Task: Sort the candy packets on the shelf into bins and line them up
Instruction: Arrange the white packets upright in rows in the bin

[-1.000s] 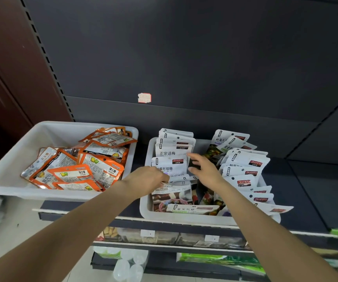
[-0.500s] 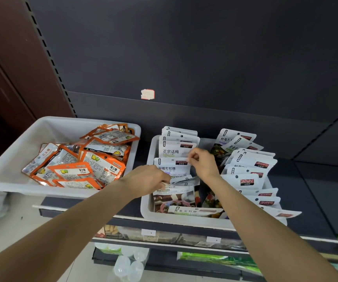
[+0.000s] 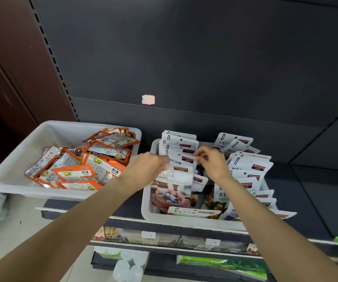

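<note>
1. The right-hand white plastic bin point(image 3: 184, 221) sits on the dark metal shelf point(image 3: 306, 190), just right of the left-hand white plastic bin point(image 3: 11, 180) that holds the heap of orange candy packets point(image 3: 78, 171).
2. The left hand point(image 3: 145, 171) is over the near-left part of the right-hand bin, fingers curled round the top edge of a white-topped candy packet point(image 3: 174, 176). Half a second ago it sat lower, by the bin's left wall; it has since moved up and to the right.
3. The right hand point(image 3: 213, 163) has its fingers bent, pinching the top right corner of the standing white raspberry candy packet point(image 3: 181, 159) in the bin's left row. It was on that row half a second ago too, slightly further left.
4. The right row of white packets point(image 3: 249, 169) in the same bin leans as before.
5. Both hands are motion-blurred, so the exact finger contact is hard to read.
</note>
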